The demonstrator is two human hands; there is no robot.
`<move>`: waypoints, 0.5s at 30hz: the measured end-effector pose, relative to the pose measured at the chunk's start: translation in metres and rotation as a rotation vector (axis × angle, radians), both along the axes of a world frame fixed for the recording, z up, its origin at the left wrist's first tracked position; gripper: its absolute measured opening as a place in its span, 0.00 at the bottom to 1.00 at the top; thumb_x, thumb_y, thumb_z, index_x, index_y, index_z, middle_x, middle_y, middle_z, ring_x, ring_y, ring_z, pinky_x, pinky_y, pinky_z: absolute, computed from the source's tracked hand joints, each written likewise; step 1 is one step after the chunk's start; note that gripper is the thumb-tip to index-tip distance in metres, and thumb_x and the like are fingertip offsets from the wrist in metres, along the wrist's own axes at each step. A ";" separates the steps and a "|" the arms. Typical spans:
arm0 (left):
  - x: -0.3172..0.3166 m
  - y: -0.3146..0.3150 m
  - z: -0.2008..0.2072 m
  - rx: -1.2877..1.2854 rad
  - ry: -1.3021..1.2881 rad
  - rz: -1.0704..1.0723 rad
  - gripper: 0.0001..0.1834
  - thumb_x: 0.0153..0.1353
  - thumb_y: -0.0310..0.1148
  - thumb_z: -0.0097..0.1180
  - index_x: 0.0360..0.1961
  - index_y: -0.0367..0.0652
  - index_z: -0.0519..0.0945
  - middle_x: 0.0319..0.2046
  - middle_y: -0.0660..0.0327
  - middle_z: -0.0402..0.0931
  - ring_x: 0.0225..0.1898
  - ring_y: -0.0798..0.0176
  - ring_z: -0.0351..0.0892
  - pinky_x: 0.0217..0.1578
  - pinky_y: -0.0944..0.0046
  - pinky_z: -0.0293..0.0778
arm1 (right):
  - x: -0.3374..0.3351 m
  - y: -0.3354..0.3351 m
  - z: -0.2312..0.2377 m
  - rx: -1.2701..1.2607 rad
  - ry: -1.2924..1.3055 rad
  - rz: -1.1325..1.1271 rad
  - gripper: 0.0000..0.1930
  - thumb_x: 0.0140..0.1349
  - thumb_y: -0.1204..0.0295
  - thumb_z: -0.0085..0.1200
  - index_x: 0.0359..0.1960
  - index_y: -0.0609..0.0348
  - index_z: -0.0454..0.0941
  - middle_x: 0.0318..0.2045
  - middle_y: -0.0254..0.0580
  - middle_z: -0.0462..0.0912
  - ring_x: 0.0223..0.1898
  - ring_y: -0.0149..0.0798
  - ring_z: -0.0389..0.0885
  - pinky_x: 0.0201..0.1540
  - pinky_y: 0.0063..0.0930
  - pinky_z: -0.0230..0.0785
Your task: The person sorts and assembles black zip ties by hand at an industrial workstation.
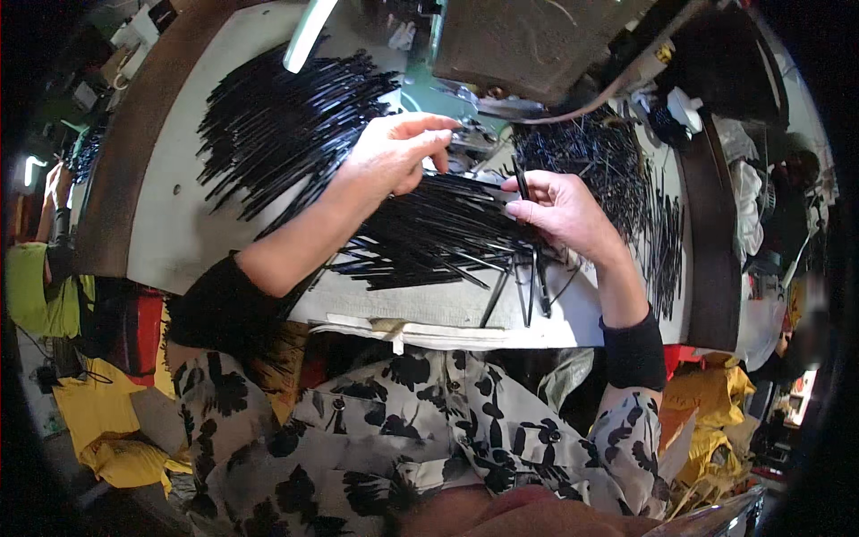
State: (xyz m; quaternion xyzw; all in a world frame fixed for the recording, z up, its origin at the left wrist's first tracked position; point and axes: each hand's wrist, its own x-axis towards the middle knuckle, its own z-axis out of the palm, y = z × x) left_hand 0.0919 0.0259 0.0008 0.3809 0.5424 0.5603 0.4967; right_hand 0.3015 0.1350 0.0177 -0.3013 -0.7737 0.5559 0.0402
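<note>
My left hand hovers over the far middle of the table, beside a small metal machine. Its fingers are partly bent and apart, and I see nothing between them. My right hand pinches a thin black strip between thumb and fingers, just right of the machine. Below both hands lies a loose pile of thin black strips. A few strips stick out toward the table's near edge under my right hand. What the strips are made of, I cannot tell.
A larger bundle of black strips lies far left, partly behind my left forearm. Another heap covers the right side. A lit lamp tube and a brown machine housing overhang the white tabletop. Yellow bags stand right.
</note>
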 end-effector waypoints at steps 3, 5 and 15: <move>0.001 -0.001 0.000 0.005 -0.025 -0.001 0.18 0.60 0.32 0.50 0.50 0.34 0.71 0.23 0.62 0.73 0.10 0.81 0.55 0.10 0.80 0.49 | -0.010 -0.005 0.005 0.025 -0.080 -0.006 0.14 0.60 0.68 0.50 0.45 0.63 0.74 0.22 0.28 0.74 0.19 0.19 0.68 0.20 0.12 0.60; 0.002 -0.003 0.003 0.021 -0.017 -0.007 0.18 0.60 0.32 0.49 0.50 0.35 0.71 0.23 0.62 0.73 0.10 0.81 0.55 0.10 0.81 0.49 | -0.017 -0.006 0.004 0.017 -0.015 0.033 0.14 0.62 0.66 0.47 0.45 0.62 0.74 0.22 0.29 0.75 0.19 0.19 0.68 0.21 0.12 0.61; 0.001 0.001 -0.002 0.014 -0.080 -0.041 0.18 0.61 0.33 0.48 0.52 0.38 0.71 0.23 0.64 0.72 0.11 0.82 0.55 0.10 0.80 0.48 | -0.039 -0.011 -0.008 -0.137 0.084 0.027 0.12 0.61 0.67 0.46 0.40 0.62 0.75 0.20 0.33 0.76 0.17 0.23 0.71 0.20 0.15 0.64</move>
